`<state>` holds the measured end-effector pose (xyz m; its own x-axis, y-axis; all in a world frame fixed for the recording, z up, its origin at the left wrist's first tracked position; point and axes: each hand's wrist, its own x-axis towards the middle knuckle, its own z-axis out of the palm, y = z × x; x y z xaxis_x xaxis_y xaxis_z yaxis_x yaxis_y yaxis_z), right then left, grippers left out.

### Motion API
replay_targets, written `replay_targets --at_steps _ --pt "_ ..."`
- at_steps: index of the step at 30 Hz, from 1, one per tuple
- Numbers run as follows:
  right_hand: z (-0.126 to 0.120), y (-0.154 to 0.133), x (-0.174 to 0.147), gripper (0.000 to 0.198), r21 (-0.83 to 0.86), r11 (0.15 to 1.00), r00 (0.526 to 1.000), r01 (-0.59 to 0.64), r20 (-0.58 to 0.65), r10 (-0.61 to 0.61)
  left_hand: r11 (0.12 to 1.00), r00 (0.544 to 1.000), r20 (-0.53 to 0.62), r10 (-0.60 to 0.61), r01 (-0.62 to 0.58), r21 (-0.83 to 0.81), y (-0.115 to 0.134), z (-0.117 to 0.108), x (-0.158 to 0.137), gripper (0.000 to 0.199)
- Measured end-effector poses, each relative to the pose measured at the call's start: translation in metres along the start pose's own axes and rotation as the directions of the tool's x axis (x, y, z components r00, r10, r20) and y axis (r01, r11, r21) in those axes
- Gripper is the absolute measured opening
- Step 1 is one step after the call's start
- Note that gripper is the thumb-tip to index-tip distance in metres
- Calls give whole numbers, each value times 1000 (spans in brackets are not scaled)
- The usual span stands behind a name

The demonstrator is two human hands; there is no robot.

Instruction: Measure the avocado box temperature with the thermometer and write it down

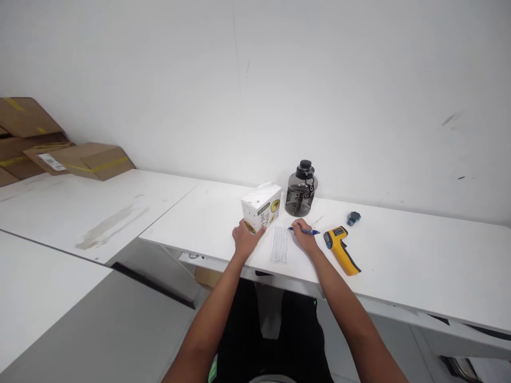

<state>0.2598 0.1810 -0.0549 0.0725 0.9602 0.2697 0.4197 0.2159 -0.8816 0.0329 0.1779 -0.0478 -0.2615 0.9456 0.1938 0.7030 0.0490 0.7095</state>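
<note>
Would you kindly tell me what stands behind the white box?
Behind the white box, slightly right, stands a dark bottle before the wall. The table directly behind the box is hidden.

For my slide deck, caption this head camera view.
Left hand steadies a small white box; right hand holds a blue pen beside a yellow infrared thermometer.

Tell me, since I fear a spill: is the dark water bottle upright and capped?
Upright and capped. The dark water bottle stands on its base on the white table, with its black cap on top.
</note>
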Motion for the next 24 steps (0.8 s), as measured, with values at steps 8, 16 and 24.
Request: replay_targets --at_steps 8,16,24 --pt "4 8 6 42 -22 999 997 -38 -66 36 1000 1000 -6 6 -6 -8 -1 1 0 59" --pt "5 10 6 39 -13 1000 998 -21 -59 20 1000 1000 -18 23 -23 -11 -3 3 1 57" --pt "4 9 7 36 -9 999 999 -38 -25 38 1000 1000 2 14 -14 -23 -1 0 0 58"
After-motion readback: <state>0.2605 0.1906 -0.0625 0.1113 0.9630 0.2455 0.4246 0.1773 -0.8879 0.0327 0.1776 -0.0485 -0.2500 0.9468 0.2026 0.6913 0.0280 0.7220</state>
